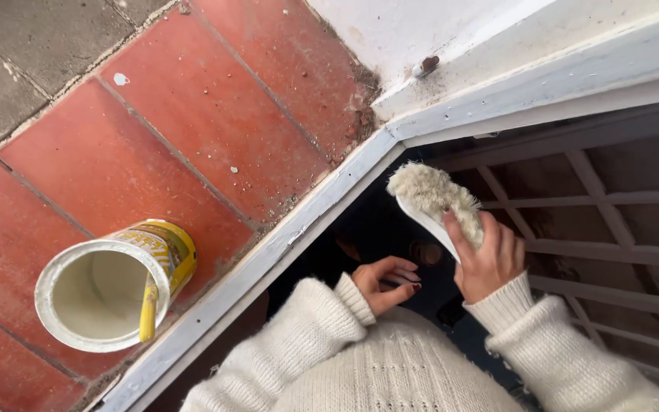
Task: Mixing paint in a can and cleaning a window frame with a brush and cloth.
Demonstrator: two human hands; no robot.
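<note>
white sleeves (329, 343) | right hand (490, 263) grips brush (432, 200) | left hand (384, 282) empty, fingers loosely curled | paint bucket (112, 286) on tiles (192, 114)

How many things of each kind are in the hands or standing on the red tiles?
Brush, in the right hand: 1
Paint can, open, on the tiles: 1
Yellow stick in the can: 1
Left hand holds nothing.
Total: 3

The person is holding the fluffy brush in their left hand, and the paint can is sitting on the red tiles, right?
Not quite. The fluffy cream-coloured brush with the white handle is in the right hand, not the left; the left hand is empty, fingers curled. The head view shows this. The open white-and-yellow paint can does sit on the red floor tiles.
</note>
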